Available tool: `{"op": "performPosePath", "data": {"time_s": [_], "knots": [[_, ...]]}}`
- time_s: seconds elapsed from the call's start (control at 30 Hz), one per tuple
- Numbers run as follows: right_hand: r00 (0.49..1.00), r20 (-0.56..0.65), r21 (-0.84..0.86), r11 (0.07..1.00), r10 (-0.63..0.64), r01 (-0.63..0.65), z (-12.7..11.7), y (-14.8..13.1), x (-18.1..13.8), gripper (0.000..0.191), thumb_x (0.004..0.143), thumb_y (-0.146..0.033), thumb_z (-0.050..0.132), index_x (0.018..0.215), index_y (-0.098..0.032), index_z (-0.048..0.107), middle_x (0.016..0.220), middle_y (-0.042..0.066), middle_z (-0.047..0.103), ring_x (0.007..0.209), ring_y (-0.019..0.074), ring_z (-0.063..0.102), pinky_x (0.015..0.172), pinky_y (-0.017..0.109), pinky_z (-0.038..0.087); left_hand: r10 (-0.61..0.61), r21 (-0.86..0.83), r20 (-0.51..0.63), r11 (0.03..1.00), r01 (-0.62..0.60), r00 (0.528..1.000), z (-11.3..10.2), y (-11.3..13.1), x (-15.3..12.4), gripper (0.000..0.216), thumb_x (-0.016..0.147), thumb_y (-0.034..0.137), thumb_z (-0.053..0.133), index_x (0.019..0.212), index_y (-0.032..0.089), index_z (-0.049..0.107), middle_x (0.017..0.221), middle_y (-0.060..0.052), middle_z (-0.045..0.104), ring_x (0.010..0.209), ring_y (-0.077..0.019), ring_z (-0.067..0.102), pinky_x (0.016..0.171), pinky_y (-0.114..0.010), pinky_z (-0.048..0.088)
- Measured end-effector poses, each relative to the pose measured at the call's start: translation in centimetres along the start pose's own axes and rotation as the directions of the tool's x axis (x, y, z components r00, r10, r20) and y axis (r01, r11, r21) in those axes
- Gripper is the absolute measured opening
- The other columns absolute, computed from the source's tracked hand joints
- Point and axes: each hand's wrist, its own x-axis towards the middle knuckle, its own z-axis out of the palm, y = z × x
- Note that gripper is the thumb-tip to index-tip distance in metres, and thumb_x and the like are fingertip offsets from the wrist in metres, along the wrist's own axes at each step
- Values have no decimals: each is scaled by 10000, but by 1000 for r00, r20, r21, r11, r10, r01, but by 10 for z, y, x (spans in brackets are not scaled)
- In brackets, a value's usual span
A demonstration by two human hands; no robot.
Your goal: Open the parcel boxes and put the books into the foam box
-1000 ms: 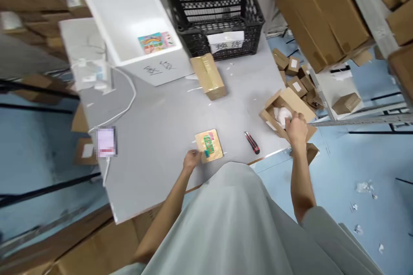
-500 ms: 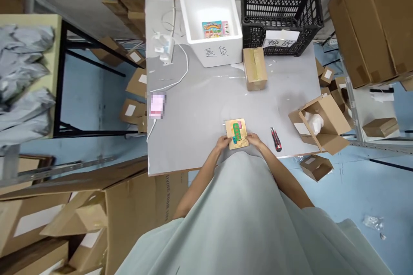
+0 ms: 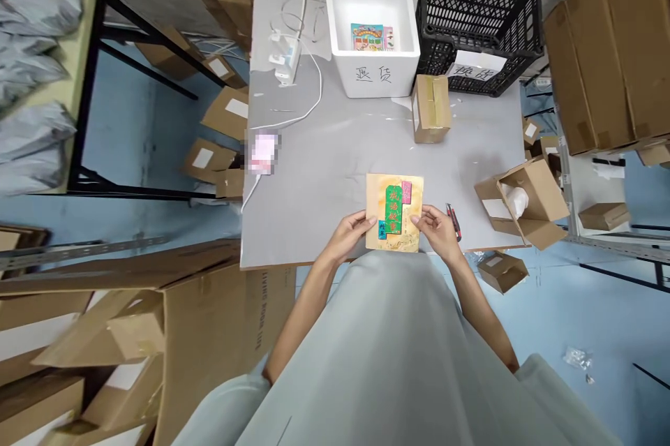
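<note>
Left hand and right hand each pinch a lower side of a flat, square booklet at the near edge of the grey table. The print on its green label is too small to read. The right hand half hides a knife. Farther off are a taped cardboard box, a white foam box and a black lattice crate.

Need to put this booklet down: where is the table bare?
Bare: the middle of the table, between the phone, taped box and booklet; also between taped box and open carton. Crowded: far edge, with foam box and crate.
</note>
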Motion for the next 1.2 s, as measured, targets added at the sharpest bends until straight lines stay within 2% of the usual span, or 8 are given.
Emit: {"op": "performPosePath", "data": {"time_s": [0.17,0.3,0.4,0.5,0.63,0.77,0.9,1.2], "knots": [[995,-72,-72,995,-70,64,4,-10,3,577,881,-673,858,1220,-212,782,1107,100,836,942,239,786,904,398,686,130,52,-66,991,-126,989,11,17,-9,643,794,715,921,1121,165,858,1092,-122,858,983,-292,805,943,-426,655],[946,-218,-300,939,-239,168,18,-12,-7,491,1004,-574,748,1378,-256,736,1456,161,713,1258,295,733,1037,483,674,287,198,-190,948,-250,939,20,21,-10,600,806,746,885,989,176,854,1048,-92,820,966,-248,771,872,-348,644],[939,-78,-389,877,-336,281,39,-18,-22,416,1086,-487,656,1464,-320,706,1574,141,627,1426,302,661,1102,493,658,380,289,-264,908,-303,887,30,21,-11,575,841,744,849,971,184,850,1058,-90,800,973,-228,763,856,-312,635],[928,43,-450,822,-371,349,54,-25,-30,416,1118,-435,623,1523,-356,675,1591,118,618,1497,302,619,1232,530,582,368,230,-302,923,-307,879,38,19,-12,588,830,735,860,1015,177,837,1042,-90,816,957,-232,781,854,-318,645],[910,-73,-555,775,-409,304,48,-31,-22,574,1115,-510,628,1652,-327,548,1713,140,506,1641,355,458,1347,623,434,247,70,-336,969,-238,909,41,19,-13,644,789,721,888,1105,164,817,984,-87,847,919,-263,810,815,-358,668],[930,-96,-397,870,-356,292,30,-34,-16,590,1145,-566,551,1675,-311,505,1618,133,633,1413,310,685,1185,501,603,207,5,-319,976,-216,925,41,26,-20,571,766,621,919,1088,163,811,1029,-101,862,948,-278,826,844,-383,680],[942,-89,-278,916,-323,289,24,-35,-22,570,1125,-594,590,1622,-314,575,1521,116,724,1146,267,793,1022,434,674,267,118,-357,963,-241,895,46,35,-27,471,751,498,937,1068,172,812,1016,-77,863,952,-266,826,825,-358,680],[933,-124,-273,916,-337,294,23,-25,-24,572,1122,-606,584,1612,-311,582,1529,118,719,1345,295,731,1070,436,661,335,227,-356,937,-267,872,58,44,-34,391,726,396,896,1037,165,839,975,-66,864,871,-255,824,719,-326,671]]}}
